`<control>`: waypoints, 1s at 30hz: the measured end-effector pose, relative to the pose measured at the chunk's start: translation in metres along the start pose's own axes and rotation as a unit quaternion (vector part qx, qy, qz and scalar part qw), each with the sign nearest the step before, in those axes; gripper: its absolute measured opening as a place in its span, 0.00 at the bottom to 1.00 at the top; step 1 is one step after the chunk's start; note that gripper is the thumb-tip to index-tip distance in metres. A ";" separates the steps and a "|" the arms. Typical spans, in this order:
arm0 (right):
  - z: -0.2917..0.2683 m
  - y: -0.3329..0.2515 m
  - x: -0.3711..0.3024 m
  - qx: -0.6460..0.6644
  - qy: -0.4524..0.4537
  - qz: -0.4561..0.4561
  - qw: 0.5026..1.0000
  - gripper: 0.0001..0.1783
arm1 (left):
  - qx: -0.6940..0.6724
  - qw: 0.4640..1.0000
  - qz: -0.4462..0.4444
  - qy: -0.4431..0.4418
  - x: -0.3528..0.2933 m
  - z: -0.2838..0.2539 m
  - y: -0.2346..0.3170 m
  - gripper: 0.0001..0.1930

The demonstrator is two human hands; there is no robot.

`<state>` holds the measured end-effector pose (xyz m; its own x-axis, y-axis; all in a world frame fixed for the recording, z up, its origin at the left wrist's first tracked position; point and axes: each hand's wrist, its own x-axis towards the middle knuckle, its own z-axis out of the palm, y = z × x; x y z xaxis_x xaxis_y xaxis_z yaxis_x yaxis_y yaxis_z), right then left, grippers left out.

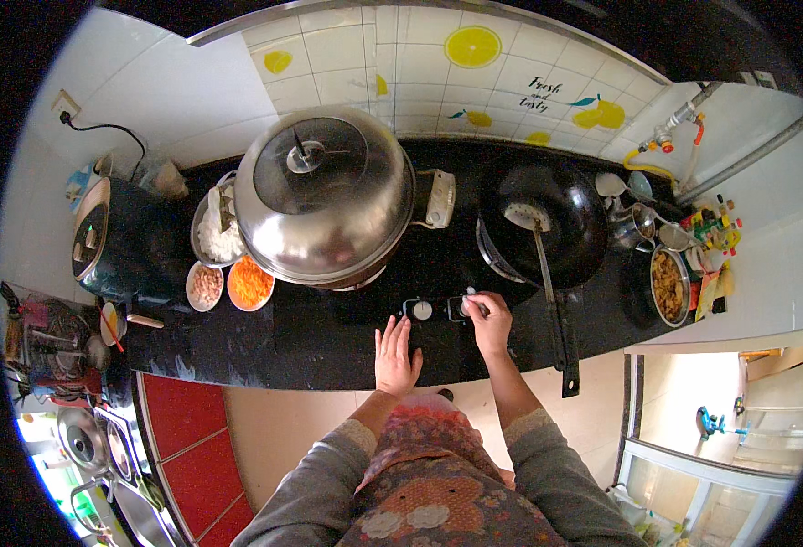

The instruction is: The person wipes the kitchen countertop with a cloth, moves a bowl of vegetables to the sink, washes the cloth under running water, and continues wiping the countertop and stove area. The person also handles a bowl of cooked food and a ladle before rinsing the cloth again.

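Observation:
My right hand [491, 321] pinches the right stove knob [466, 307] on the front of the black cooktop. Flat on the counter, fingers stretched out, my left hand [397, 356] lies just below the left stove knob [421, 311]. Behind the right knob a black wok [565, 228] sits on the burner. A ladle [547, 273] rests in it, its bowl inside and its long handle hanging over the front edge. To the left stands a big steel steamer pot [328, 228] under a domed lid with a glass window [315, 164].
Left of the pot are a bowl of shredded carrot [251, 283], a bowl of diced pink food [205, 286] and a bowl of white food [217, 235]. A dark rice cooker [128, 242] stands farther left. At right are a bowl of brown food [669, 284] and several seasoning bottles [719, 228].

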<state>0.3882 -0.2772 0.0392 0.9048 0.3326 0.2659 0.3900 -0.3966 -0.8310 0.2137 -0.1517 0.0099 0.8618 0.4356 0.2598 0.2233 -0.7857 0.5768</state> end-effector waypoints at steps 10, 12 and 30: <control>-0.001 -0.002 0.006 -0.059 0.024 -0.045 0.997 0.06 | -0.032 0.999 -0.010 -0.001 0.017 -0.001 0.003 0.35; -0.005 0.001 0.001 -0.061 0.013 -0.025 0.998 0.06 | -0.036 0.999 -0.010 -0.007 0.020 -0.001 0.002 0.35; 0.040 -0.058 -0.021 -0.054 -0.100 -0.143 0.983 0.07 | -0.039 0.999 -0.011 -0.029 0.027 0.002 -0.004 0.34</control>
<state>0.3398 -0.2270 0.0622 0.7086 0.6003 0.3707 0.6487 -0.3477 -0.6769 0.2371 -0.1379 0.0133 0.8820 0.4256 0.2025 0.2088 -0.7379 0.6418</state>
